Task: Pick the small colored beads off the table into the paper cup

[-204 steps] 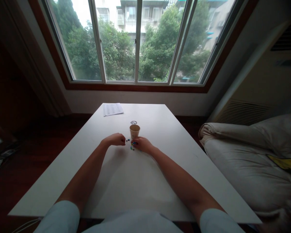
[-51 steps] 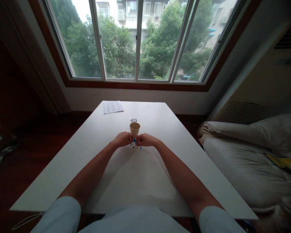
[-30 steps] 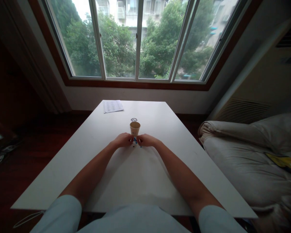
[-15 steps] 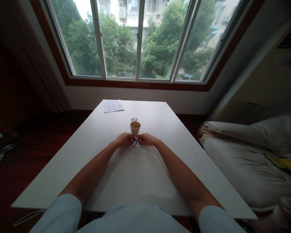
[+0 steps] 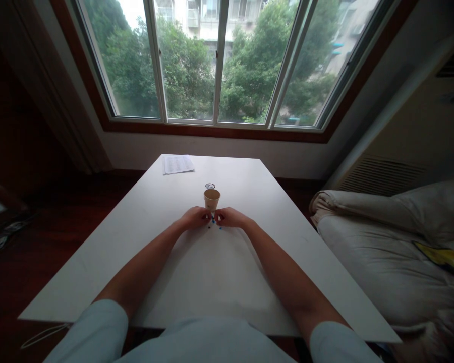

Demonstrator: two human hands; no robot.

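1. While our left hand (image 5: pixel 195 219) and right hand (image 5: pixel 230 218) meet fingertip to fingertip, we pinch small blue pieces (image 5: pixel 213 221) between them; exactly how each finger presses, we cannot tell.
2. We have the paper cup (image 5: pixel 212 199) upright just beyond the pieces, equally near both hands.
3. We see a small ring-like item (image 5: pixel 210 186) behind the cup, a sheet of paper (image 5: pixel 178 164) at the table's (image 5: pixel 196 282) far edge, and open surface all round.

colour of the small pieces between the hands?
Blue small pieces, some darker; head view, in front of the tan paper cup.
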